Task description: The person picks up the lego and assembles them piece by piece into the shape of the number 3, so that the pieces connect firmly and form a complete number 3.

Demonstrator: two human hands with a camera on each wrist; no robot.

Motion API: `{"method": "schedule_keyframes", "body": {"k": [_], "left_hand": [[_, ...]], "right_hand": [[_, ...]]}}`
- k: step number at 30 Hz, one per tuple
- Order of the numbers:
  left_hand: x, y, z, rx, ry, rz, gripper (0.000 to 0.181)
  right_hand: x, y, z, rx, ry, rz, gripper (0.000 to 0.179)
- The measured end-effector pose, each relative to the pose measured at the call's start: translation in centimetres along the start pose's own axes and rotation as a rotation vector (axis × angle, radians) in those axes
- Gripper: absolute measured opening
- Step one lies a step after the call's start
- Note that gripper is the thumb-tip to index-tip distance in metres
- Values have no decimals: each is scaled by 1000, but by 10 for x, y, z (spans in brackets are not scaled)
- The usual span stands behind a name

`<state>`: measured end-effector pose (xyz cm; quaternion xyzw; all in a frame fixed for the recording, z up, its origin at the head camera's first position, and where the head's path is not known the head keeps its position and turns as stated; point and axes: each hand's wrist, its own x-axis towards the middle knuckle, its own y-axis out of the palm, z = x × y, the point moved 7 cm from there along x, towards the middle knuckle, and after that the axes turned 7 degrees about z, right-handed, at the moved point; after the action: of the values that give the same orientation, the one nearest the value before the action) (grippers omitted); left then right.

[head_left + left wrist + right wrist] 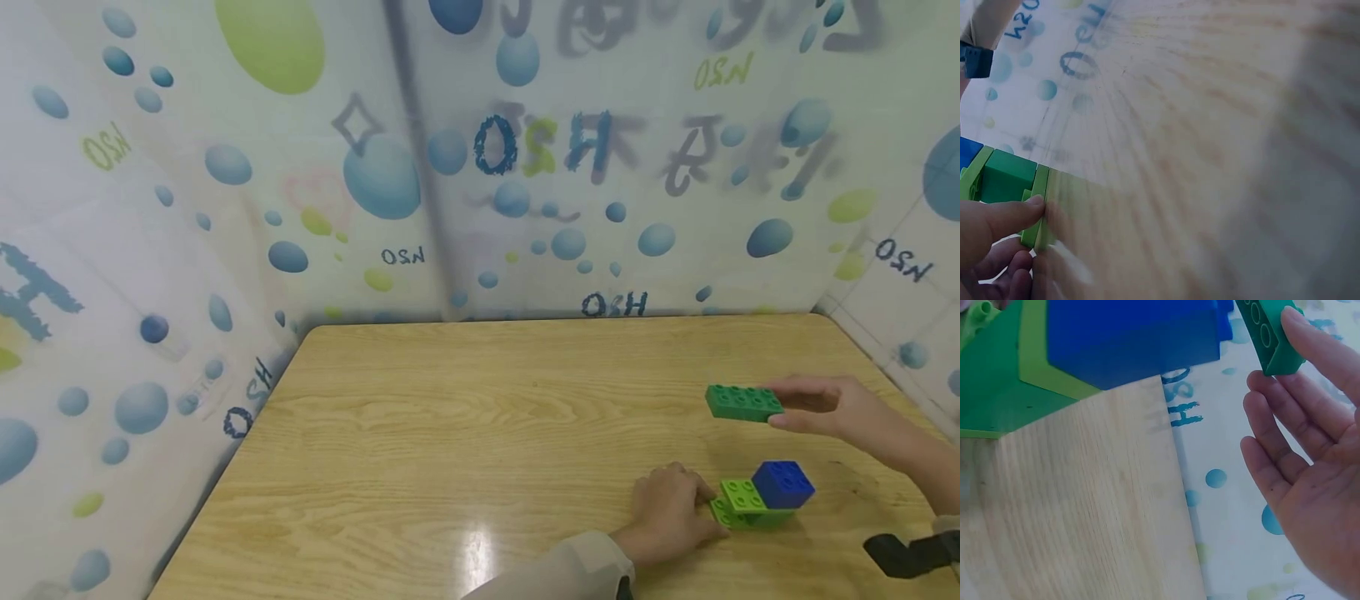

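Observation:
A flat-topped green building brick (744, 403) with two rows of studs is pinched by its end in my right hand (843, 412), raised over the table. Below it stands a small brick stack: a light green base plate, a green brick (1007, 175), a light green piece (744, 496) and a blue brick (783, 484) on top at the right. At the stack's left end, my left hand (670, 514) grips the base plate (1035, 212) between thumb and fingers. In the right wrist view, thumb and fingertips hold the end of the raised green brick (1272, 337).
The wooden table (480, 417) extends far to the left and back of the stack. A white curtain (525, 225) printed with bubbles and letters hangs behind it and along the sides. A black band (911, 556) circles the right wrist.

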<state>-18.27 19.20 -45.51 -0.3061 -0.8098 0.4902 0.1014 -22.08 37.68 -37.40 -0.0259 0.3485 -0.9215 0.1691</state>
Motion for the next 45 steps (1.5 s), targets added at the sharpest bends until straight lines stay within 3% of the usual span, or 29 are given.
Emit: {"method": "schedule_keyframes", "body": {"k": [8, 25, 33, 39, 45], "left_hand": [[0, 1, 1, -22, -7, -9, 35], [0, -2, 2, -30, 1, -18, 34], [-1, -2, 2, -33, 1, -29, 34], [1, 0, 2, -35, 2, -27, 34], [1, 0, 2, -35, 4, -26, 34]], "right_hand": [[-16, 4, -3, -45, 16, 4, 42], [-40, 27, -16, 23, 113, 70, 41], [-47, 26, -21, 103, 86, 54, 42], [-51, 26, -23, 99, 63, 54, 40], [-52, 28, -19, 91, -10, 65, 37]]}}
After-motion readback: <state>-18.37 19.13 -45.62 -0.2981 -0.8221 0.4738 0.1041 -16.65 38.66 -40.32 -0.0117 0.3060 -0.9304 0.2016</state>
